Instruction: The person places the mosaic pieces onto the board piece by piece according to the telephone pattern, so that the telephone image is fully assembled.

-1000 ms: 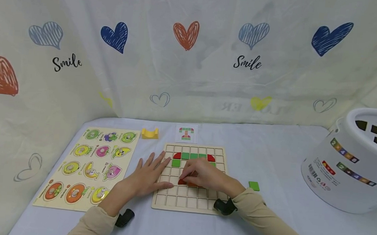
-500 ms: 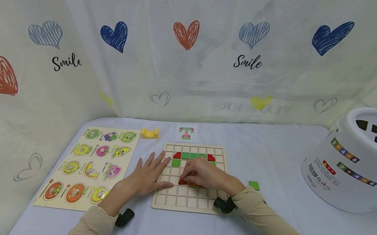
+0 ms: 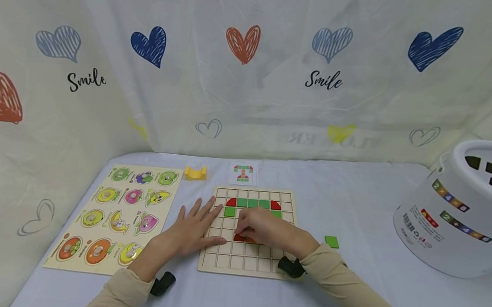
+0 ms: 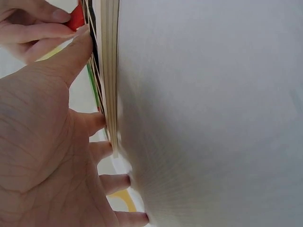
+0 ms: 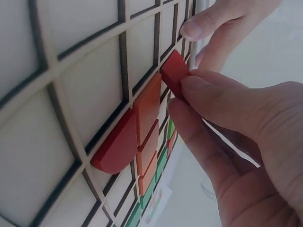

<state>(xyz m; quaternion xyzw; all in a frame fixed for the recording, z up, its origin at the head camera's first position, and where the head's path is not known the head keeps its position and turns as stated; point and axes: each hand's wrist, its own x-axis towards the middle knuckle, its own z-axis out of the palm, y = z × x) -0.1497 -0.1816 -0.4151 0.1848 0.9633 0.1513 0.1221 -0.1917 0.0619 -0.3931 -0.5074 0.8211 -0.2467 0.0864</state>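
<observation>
My right hand (image 3: pixel 268 230) pinches a red tile (image 5: pixel 175 71) between thumb and fingertips, tilted at a cell of the wooden grid board (image 3: pixel 237 263). Beside that tile in the right wrist view lies an orange tile (image 5: pixel 147 104), then a red round-cornered tile (image 5: pixel 118 146) on its other side. More orange tiles run up from the middle one. My left hand (image 3: pixel 194 229) rests with spread fingers along the board's left edge, its thumb on the board. Farther up, a row of green tiles (image 3: pixel 252 203) has a red tile (image 3: pixel 231 202) at each end. My right hand hides the board's middle in the head view.
Behind the board lies a small pattern card (image 3: pixel 243 174), with a yellow holder (image 3: pixel 195 173) to its left. A fruit puzzle board (image 3: pixel 85 237) lies at left. One loose green tile (image 3: pixel 332 241) is right of the grid; a white bucket (image 3: pixel 430 235) stands farther right.
The red tile in my right hand has shifted slightly to the right, close over the same cell. My left hand stays in place on the board's edge.
</observation>
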